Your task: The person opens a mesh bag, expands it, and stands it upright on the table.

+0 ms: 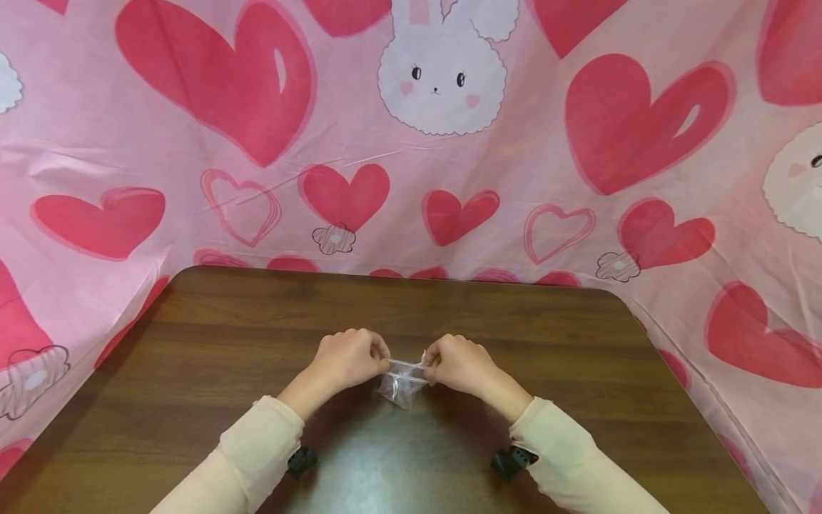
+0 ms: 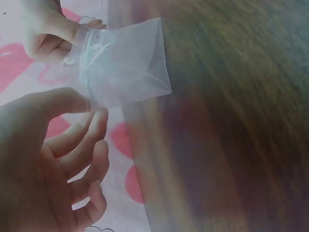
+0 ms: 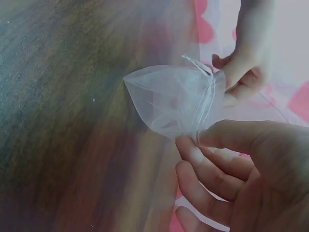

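Note:
A small sheer white drawstring pouch (image 1: 402, 389) hangs between the two hands over the table, its mouth upward and its bottom corner pointing down. My left hand (image 1: 352, 357) pinches one side of its top edge between thumb and index finger; the other fingers curve loosely below, as the left wrist view shows. Opposite, my right hand (image 1: 461, 363) pinches the other side of the rim the same way. In the right wrist view the pouch (image 3: 166, 99) shows a gathered band near its mouth, with a short white cord loop (image 3: 197, 64) sticking out by the left hand.
A dark brown wooden table (image 1: 411, 314) with rounded far corners lies under the hands. Behind and beside it hangs a pink cloth (image 1: 359, 143) printed with hearts and rabbits. Black wrist devices (image 1: 510, 462) sit under the cream sleeves (image 1: 565, 442).

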Available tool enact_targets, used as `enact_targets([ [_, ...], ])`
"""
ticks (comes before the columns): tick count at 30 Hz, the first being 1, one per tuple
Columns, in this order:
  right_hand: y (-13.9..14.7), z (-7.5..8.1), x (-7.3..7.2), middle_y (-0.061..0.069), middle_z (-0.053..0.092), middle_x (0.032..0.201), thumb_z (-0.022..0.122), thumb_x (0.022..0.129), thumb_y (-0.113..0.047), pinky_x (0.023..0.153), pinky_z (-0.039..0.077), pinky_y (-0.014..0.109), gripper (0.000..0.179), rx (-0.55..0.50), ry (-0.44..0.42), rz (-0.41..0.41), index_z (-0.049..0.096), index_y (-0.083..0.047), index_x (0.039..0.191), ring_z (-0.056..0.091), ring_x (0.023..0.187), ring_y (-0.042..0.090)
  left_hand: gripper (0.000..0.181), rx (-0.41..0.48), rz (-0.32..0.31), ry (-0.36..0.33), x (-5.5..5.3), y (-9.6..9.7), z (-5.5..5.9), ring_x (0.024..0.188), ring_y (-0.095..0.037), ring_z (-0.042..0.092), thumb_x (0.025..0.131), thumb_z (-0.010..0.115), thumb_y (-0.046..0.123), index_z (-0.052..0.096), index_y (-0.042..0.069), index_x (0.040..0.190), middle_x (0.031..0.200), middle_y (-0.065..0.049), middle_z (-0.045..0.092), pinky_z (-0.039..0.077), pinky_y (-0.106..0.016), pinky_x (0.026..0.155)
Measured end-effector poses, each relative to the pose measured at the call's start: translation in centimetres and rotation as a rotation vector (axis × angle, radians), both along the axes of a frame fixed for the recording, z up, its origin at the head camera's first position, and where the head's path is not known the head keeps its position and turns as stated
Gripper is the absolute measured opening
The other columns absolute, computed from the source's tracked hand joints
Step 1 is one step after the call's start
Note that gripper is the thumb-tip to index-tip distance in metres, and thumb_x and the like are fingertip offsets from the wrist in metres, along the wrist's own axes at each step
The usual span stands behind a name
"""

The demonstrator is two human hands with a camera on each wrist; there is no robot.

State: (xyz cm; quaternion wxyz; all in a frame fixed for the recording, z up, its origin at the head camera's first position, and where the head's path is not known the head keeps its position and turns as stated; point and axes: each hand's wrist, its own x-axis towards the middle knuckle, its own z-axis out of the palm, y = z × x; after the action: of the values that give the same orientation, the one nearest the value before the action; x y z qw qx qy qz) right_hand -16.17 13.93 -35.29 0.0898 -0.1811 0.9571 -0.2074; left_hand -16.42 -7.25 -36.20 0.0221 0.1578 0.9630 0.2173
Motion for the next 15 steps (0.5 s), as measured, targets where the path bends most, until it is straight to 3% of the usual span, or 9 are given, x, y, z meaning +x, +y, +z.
enact_targets([
  [6,0.4,-0.5,0.1,-0.014,0.063,0.066,0.073,0.09,-0.025,0.056,0.044,0.032,0.008,-0.104,0.001,0.005,0.076,-0.018,0.087,0.055,0.058,0.006,0.007,0.022,-0.012,0.002,0.3,0.2,-0.5,0.066,-0.007,0.057,0.085,0.072,0.033,0.073,0.027,0.084,0.071,0.018,0.061,0.044,-0.036,0.061],
  [15,0.4,-0.5,0.1,-0.012,0.068,0.078,0.073,0.091,-0.031,0.061,0.048,0.032,0.015,-0.168,0.119,-0.077,0.076,-0.019,0.097,0.057,0.066,0.004,0.018,0.108,0.004,0.006,0.4,1.2,-0.6,0.069,-0.006,0.06,0.088,0.071,0.045,0.074,0.028,0.092,0.076,0.019,0.064,0.046,-0.035,0.062],
])
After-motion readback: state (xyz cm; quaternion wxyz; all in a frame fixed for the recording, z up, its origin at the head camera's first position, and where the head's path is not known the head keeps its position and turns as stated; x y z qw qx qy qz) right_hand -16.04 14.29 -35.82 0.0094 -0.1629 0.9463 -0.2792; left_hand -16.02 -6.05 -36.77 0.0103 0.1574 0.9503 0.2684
